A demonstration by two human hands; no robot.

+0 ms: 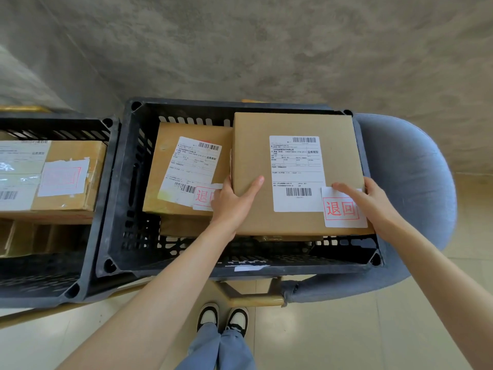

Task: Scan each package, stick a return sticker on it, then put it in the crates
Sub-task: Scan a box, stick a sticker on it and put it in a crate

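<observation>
A cardboard package (296,166) is gripped at its near corners by the left hand (230,200) and right hand (369,196), fingers curled round its edges, at the black crate's (128,182) right side. The crate is carried on a grey chair (408,188) over pale tiled floor (373,329), beneath a concrete wall (240,49).

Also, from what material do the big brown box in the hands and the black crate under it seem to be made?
The big brown box looks like plain matte cardboard: dull tan faces, sharp folded edges, paper labels stuck flat. The black crate looks like moulded hard plastic: slotted walls, round corner sockets, slight sheen. Left hand and right hand grip the box.
</observation>
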